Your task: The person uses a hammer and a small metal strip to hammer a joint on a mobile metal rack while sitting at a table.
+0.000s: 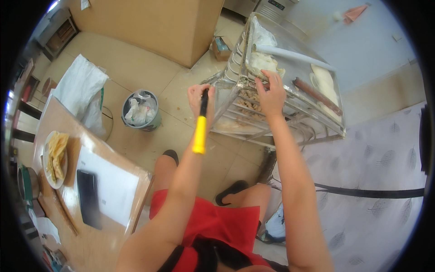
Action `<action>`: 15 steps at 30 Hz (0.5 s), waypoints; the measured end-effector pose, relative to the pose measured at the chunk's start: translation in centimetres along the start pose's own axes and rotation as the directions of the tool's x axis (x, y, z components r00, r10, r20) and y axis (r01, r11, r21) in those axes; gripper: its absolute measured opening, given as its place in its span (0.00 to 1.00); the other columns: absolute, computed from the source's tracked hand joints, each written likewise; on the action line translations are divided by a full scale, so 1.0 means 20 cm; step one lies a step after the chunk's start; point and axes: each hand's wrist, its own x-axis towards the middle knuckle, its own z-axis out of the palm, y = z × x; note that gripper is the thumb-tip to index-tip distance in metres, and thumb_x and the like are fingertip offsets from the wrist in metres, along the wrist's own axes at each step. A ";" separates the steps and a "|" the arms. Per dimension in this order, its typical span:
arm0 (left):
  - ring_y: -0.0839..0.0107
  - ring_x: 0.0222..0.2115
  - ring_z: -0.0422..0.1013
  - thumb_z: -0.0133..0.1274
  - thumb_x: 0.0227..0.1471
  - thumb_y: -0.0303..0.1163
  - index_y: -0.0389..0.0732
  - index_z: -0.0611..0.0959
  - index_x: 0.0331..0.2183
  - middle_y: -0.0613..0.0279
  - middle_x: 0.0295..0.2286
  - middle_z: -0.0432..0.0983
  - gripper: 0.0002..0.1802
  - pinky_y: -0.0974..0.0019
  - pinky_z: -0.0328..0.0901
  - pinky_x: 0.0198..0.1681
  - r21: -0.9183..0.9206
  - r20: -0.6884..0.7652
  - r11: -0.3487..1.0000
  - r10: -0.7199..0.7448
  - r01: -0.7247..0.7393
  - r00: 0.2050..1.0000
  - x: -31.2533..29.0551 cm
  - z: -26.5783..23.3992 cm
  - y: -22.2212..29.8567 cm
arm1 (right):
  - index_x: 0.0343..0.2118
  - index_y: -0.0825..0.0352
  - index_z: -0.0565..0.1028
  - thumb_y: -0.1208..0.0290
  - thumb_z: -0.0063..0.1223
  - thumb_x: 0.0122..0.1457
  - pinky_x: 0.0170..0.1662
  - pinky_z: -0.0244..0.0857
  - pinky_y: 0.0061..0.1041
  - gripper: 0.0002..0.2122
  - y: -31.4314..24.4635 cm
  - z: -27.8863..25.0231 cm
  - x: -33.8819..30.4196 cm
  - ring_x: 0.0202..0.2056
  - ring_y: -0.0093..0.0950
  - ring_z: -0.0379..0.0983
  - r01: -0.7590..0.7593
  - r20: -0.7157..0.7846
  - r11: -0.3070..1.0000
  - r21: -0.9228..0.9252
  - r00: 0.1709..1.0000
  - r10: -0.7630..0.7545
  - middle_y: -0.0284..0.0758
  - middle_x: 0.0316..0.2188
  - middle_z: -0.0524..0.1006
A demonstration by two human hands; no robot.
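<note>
From where I'm standing, the person's left hand (198,97) is clamped around a black-and-yellow handle (200,136), its yellow end sticking out below the fingers; I can't make out what its other end is. The right hand (273,94) is at the near corner of a metal rack (297,71), thumb and fingers apart; whether they press on the metal, I can't tell. Just beyond those fingers lies a pale, crumpled cloth (266,62), and to their right a brown rolling pin (317,96). Left of the left-hand fingers stands a bin (153,121) holding plastic bags (138,111). Farther left and nearer the person, a counter (108,140) carries a dark phone (89,198) and flatbread (58,149) on a plate (55,185).
</note>
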 end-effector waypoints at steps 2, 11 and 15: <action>0.64 0.38 0.67 0.62 0.44 0.24 0.39 0.79 0.32 0.55 0.38 0.65 0.10 0.66 0.64 0.41 -0.028 0.045 0.996 0.088 -0.087 0.995 -0.09 -0.09 0.14 | 0.47 0.60 0.72 0.70 0.58 0.53 0.40 0.69 0.27 0.17 0.02 -0.05 -0.04 0.33 0.29 0.76 -0.019 0.030 0.999 0.029 0.999 0.018 0.33 0.45 0.74; 0.64 0.38 0.67 0.63 0.43 0.23 0.40 0.80 0.34 0.55 0.41 0.62 0.12 0.66 0.64 0.40 -0.079 0.129 0.973 0.224 -0.215 0.966 -0.32 -0.56 0.38 | 0.57 0.67 0.64 0.67 0.55 0.59 0.44 0.65 0.23 0.24 -0.37 -0.08 -0.52 0.43 0.25 0.73 -0.420 0.363 0.689 0.590 0.901 0.238 0.35 0.49 0.72; 0.63 0.38 0.67 0.64 0.39 0.20 0.42 0.79 0.37 0.54 0.41 0.61 0.19 0.66 0.65 0.40 -0.099 0.171 0.966 0.253 -0.238 0.952 -0.40 -0.64 0.44 | 0.57 0.67 0.65 0.65 0.58 0.58 0.35 0.64 0.18 0.26 -0.56 -0.07 -0.56 0.38 0.20 0.73 -0.743 0.663 0.272 0.611 0.668 0.337 0.31 0.45 0.73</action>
